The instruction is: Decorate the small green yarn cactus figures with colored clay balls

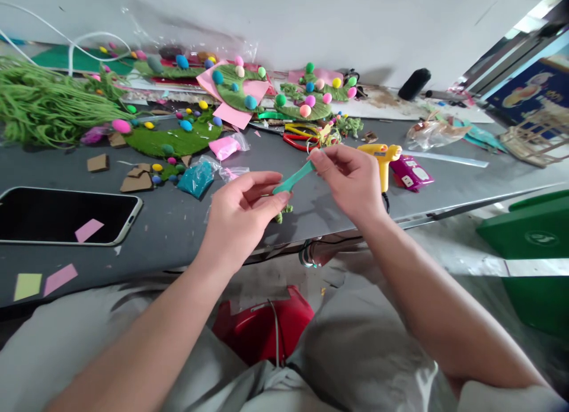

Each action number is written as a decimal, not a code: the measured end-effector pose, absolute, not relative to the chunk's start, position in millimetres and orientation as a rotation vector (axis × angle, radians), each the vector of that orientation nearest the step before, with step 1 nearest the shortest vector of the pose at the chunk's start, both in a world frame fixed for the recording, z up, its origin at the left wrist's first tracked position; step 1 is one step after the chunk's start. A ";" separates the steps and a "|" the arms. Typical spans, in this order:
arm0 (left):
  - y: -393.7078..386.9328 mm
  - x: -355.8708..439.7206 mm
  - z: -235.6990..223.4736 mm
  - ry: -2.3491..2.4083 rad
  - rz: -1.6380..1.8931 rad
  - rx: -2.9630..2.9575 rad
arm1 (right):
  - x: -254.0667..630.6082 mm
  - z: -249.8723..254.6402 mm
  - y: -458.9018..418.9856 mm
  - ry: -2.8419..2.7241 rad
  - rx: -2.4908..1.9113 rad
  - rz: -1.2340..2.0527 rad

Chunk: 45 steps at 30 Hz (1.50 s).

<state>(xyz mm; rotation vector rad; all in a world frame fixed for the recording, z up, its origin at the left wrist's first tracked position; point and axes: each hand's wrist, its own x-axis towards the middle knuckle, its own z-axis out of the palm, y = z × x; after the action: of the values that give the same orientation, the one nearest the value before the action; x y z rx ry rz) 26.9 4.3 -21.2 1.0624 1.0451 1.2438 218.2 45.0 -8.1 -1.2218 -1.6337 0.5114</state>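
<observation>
A teal strip of soft modelling clay (pixel 296 179) is stretched at a slant between my two hands, above the table's front edge. My left hand (pixel 242 213) pinches its lower, wider end between thumb and fingers. The upper, thinner end is pinched by my right hand (pixel 349 178). Under my left fingertips, a small green piece (pixel 280 215) lies on the table, partly hidden. Left of my hands are a bag of teal material (pixel 196 178) and a bag of pink material (pixel 226 146). Just behind my right hand stands a yellow glue gun (pixel 383 157).
A phone (pixel 62 215) lies at the left of the grey table (pixel 169 261). Behind are green pieces with coloured balls (pixel 178 138), green strands (pixel 48 104) and red-handled pliers (pixel 300 141). A purple packet (pixel 412 173) sits right; a green bin (pixel 528 228) stands beyond the table.
</observation>
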 end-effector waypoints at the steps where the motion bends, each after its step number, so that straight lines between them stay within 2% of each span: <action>1: 3.7 26.7 -20.6 1.035 1.241 1.072 | 219.6 -7.1 45.5 -1.639 -1.206 0.548; 7: 2.9 27.0 -20.1 0.992 1.221 1.105 | 203.7 -15.0 35.1 -1.808 -1.108 0.849; 18: 3.1 26.9 -15.3 1.105 1.196 1.144 | 219.0 -10.3 50.7 -1.599 -1.210 0.545; 26: 0.4 28.2 -14.3 1.120 1.219 1.190 | 198.8 -14.3 32.7 -1.753 -1.074 1.052; 35: 1.6 25.8 -13.7 1.202 1.232 1.252 | 220.0 -9.2 51.8 -1.593 -1.201 0.697; 41: -0.6 28.1 -13.3 1.040 1.204 1.163 | 208.4 -15.3 42.5 -1.737 -1.083 0.989; 45: 1.4 27.9 -14.4 1.164 1.244 1.219 | 195.9 -22.2 35.4 -1.790 -1.064 0.917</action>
<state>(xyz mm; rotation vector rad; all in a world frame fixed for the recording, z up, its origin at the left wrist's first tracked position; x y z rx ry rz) 27.9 1.4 -14.4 1.2186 1.1641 1.2442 195.9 35.4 -22.2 -1.0635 -1.7903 0.9169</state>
